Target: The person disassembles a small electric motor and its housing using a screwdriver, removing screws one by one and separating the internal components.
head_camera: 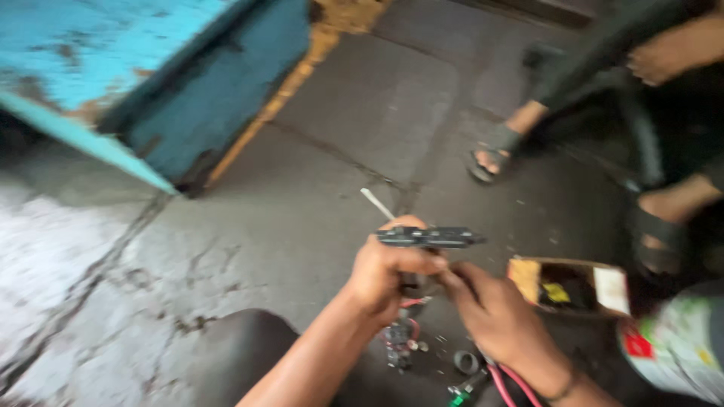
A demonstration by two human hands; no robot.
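My left hand [388,273] is closed around a dark, flat metal part [430,237] held level above the floor. My right hand [498,316] comes in from the right, its fingertips pinching at the underside of that same part. Below the hands hangs a small dark assembly [400,343] with red wires [501,380] trailing toward the bottom edge. A thin pale stick [377,203] shows just behind my left hand. The picture is blurred by motion, so fine detail of the part is unclear.
A small open cardboard box [569,285] lies on the grey concrete floor [302,211] to the right. A chipped blue wooden structure [151,83] fills the upper left. Another person's sandalled feet [494,154] and leg are at the upper right. A white printed bag [679,347] is at lower right.
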